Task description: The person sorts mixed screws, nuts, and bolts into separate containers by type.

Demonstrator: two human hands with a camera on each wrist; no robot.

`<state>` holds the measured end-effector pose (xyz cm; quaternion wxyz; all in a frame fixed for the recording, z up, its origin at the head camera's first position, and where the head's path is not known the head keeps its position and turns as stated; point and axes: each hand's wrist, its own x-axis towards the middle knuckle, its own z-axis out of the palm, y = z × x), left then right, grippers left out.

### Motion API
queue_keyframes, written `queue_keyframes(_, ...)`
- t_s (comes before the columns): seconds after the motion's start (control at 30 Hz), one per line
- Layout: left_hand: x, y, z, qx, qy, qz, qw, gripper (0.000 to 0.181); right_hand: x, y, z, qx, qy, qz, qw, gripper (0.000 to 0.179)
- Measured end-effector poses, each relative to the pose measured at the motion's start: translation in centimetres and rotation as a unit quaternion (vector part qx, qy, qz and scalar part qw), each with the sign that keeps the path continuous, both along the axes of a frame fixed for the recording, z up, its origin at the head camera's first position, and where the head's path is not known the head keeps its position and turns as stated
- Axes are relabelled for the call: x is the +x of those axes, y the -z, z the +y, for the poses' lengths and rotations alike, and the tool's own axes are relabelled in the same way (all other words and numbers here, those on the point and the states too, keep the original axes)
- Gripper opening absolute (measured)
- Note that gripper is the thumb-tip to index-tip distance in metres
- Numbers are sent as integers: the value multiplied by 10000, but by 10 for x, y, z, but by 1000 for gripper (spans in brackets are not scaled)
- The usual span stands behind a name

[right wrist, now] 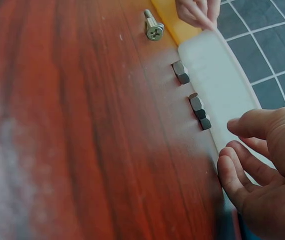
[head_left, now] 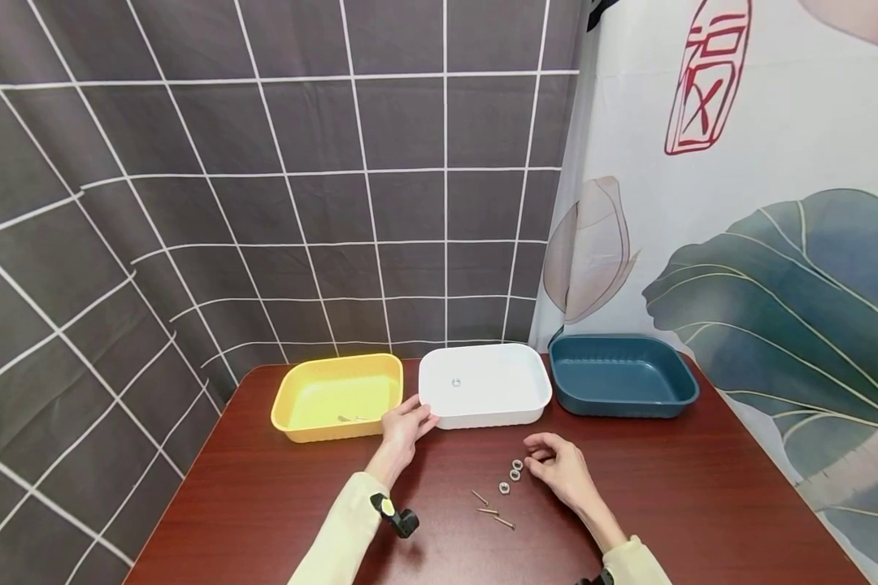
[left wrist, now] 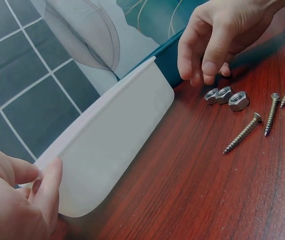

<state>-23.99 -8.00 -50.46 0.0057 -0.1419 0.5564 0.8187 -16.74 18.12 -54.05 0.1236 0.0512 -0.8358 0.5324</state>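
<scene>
My left hand (head_left: 404, 424) pinches the near left corner of the white tray (left wrist: 110, 135), thumb and fingers at its rim. Inside that tray (head_left: 493, 398) lies a small metal nut (head_left: 456, 383). My right hand (head_left: 559, 467) hovers just right of three hex nuts (left wrist: 238, 101) on the table, its fingers loosely bent with nothing between them. In the right wrist view the thumb and fingertips (right wrist: 232, 125) are apart, close to the nuts (right wrist: 197, 105). Three brass-coloured screws (left wrist: 241, 134) lie nearer the person, left of the nuts.
A yellow tray (head_left: 315, 435) with a few screws (head_left: 351, 418) inside stands left of the white one. To the right is a dark blue tray (head_left: 629, 405). All three line the back of the red-brown table (head_left: 263, 504), before a grey grid curtain (head_left: 402, 203).
</scene>
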Motion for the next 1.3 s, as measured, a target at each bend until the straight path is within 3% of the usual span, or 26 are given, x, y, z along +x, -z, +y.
queue_keyframes(0.8,-1,2,0,-3,24,9,10000,48,-5,6,-6,817,-254,261,9960,25)
queue_keyframes(1.3,0,0,1,-22,-2,-19,10000,49,-8,7,-4,1160,-693,517,9895,24)
